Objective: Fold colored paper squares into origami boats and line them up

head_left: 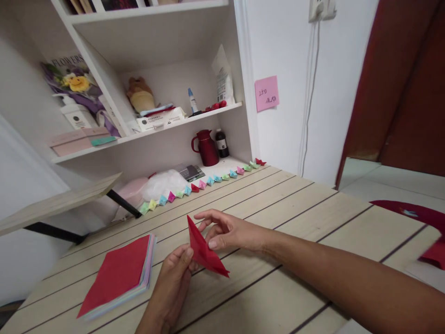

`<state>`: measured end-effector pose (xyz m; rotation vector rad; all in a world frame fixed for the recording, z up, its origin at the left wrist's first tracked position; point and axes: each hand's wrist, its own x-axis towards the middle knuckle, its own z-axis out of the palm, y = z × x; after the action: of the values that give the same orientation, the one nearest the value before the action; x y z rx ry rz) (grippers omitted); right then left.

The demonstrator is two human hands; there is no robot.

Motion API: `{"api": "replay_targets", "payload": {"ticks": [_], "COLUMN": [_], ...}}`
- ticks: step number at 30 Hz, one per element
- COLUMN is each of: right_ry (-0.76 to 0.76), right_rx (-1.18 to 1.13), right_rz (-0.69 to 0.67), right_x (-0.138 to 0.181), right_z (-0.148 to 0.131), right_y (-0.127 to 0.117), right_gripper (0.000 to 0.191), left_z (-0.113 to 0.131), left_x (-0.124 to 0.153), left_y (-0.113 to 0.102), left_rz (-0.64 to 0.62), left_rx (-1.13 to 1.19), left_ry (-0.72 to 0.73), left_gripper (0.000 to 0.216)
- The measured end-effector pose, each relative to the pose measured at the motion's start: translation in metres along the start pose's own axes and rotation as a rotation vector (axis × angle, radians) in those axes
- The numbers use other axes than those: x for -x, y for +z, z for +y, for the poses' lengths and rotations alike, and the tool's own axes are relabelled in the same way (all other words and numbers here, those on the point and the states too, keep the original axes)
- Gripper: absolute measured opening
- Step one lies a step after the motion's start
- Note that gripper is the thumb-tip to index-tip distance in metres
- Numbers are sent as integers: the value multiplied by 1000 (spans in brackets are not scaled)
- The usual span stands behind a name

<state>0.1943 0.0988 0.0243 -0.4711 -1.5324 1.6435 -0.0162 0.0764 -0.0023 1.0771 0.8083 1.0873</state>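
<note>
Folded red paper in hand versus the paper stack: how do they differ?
The folded red paper is creased and pointed; the paper stack is flat and four-sided. The folded red paper is held in the left hand; the paper stack lies on the table. Both show red.

The head camera looks forward and down from near the table (278, 297) toward the shelves (149, 46).

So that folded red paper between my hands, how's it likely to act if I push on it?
Probably very light: the left hand holds the folded red paper just between thumb and fingers. Its thin edges suggest a push could bend or crumple it. The visible folds may make it somewhat stiffer along the creases, though.
</note>
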Motion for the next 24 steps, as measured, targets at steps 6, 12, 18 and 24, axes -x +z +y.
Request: {"api": "replay_targets", "payload": {"ticks": [6, 12, 18, 24], "right_ry": [5, 49, 57, -32], "right_rx": [6, 246, 478, 917], "right_rz": [-40, 10, 108, 204], "right_x": [1, 5, 4, 0], "right_z": [2, 3, 8, 27], "right_y": [5, 12, 11, 3], "right_gripper": [62, 63, 33, 29], "left_z": [-1, 2, 2, -7], "left_x": [-1, 0, -5, -12], "left_y": [0, 5, 10, 6], "left_rz": [-2, 48, 61, 198], "left_rx": [-17, -200, -476, -326], "left_ry": [-7, -9, 21, 55], "left_gripper": [25, 26, 22, 40]}}
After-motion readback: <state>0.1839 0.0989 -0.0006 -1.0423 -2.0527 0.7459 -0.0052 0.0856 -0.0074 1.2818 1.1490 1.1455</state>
